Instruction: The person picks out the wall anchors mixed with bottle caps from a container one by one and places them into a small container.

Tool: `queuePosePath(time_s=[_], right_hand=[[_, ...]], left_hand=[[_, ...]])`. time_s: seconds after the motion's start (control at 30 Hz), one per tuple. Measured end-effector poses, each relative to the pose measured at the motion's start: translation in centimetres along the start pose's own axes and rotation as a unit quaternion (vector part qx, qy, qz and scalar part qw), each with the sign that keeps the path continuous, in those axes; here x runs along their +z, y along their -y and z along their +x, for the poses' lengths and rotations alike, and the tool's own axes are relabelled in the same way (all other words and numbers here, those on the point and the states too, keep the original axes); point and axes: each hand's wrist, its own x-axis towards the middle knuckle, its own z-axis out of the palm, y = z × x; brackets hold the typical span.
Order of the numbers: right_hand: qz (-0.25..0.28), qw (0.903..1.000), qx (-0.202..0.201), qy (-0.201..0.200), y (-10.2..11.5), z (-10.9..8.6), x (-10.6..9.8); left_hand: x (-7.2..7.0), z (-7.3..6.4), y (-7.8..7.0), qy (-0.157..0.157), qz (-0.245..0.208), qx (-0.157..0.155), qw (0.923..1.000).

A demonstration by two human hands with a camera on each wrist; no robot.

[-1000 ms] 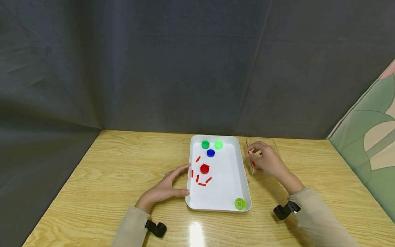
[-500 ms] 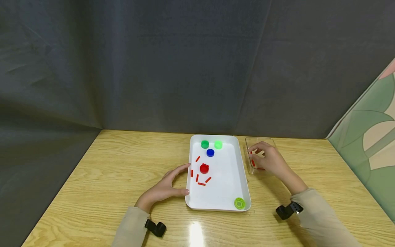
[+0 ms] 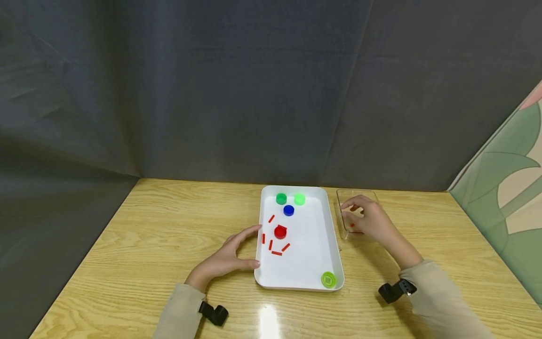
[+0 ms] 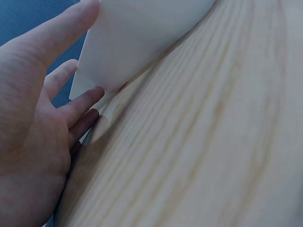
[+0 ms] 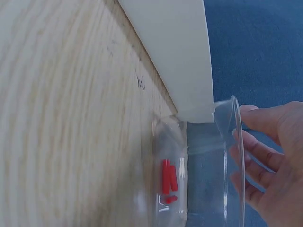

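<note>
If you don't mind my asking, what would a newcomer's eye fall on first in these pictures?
Probably the white tray on the wooden table, with the left hand at its left edge. Inside, on its left half, the red cap and the red sticks near it stand out sharply. Next might come the right hand, at a clear box right of the tray, with more red pieces inside.

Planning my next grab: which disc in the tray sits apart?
The yellow-green disc with a square centre, alone in the white tray's near right corner; the other four sit farther back.
</note>
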Motion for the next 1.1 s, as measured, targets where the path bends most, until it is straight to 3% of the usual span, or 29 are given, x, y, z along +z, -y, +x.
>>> queuePosePath(time_s=[0.47, 1.1], right_hand=[[0.018, 0.9972, -0.071, -0.010, 1.5, -0.2, 2.3], [0.045, 0.9938, -0.090, 0.047, 4.3, -0.2, 5.1]], left_hand=[[0.0, 0.1, 0.0, -0.001, 0.003, -0.002, 1.0000], [0.0, 0.1, 0.0, -0.004, 0.004, -0.009, 0.9999]])
